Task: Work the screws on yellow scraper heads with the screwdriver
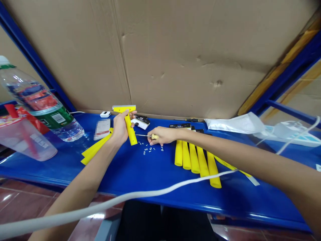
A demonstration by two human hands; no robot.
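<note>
Across foreground, white cable (160, 192), bottle (42, 102) beside cup (26, 140), left grip (120, 126) clasping scraper (131, 132), right grip (163, 135) clasping screwdriver (154, 136)

I face a brown cardboard panel (175, 60) filling the upper frame, blue posts (35, 60) slanting at upper left and right; my blue tabletop (135, 174) spans the middle, glossy reddish floor tiles (22, 204) reflecting light at lower left.

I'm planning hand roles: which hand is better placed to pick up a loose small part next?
Probably the right hand: it's beside the small parts, though holding a screwdriver. The left hand, farther off, grips the yellow scraper.
</note>
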